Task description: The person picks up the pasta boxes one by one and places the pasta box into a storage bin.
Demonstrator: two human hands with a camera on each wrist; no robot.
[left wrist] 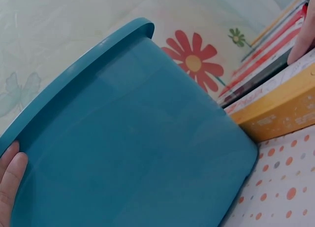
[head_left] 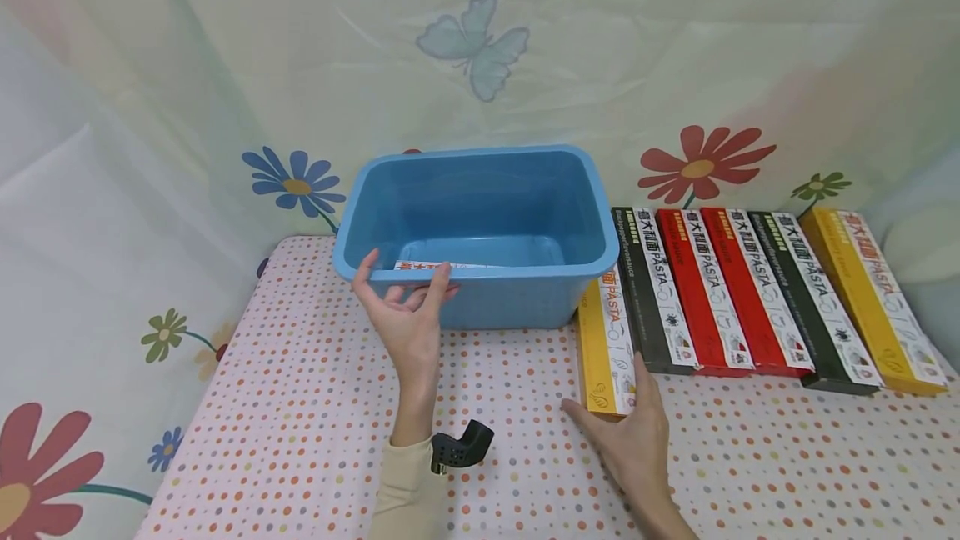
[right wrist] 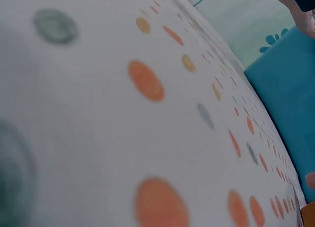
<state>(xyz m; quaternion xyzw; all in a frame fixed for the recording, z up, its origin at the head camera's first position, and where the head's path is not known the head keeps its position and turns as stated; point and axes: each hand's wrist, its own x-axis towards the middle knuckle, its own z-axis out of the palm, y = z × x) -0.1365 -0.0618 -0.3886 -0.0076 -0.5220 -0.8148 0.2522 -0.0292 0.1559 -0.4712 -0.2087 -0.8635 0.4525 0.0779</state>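
A blue plastic bin (head_left: 510,298) stands on the table; part of a pasta box (head_left: 420,266) shows inside, behind its front wall. My left hand (head_left: 408,327) grips the bin's front rim, with some fingers over the rim and others against the outer wall. My right hand (head_left: 633,444) spreads around the near end of a yellow pasta box (head_left: 596,357). Its thumb is left of that box, apart from it, and its fingers lie along the right side. A fingertip (right wrist: 310,180) shows at the edge of the right wrist view.
Right of the yellow box, a row holds a black box (head_left: 660,315), red boxes (head_left: 690,298), another black box (head_left: 810,307) and another yellow box (head_left: 870,298). A floral cloth (head_left: 300,65) hangs behind the bin. Dotted cloth (head_left: 285,407) covers the table.
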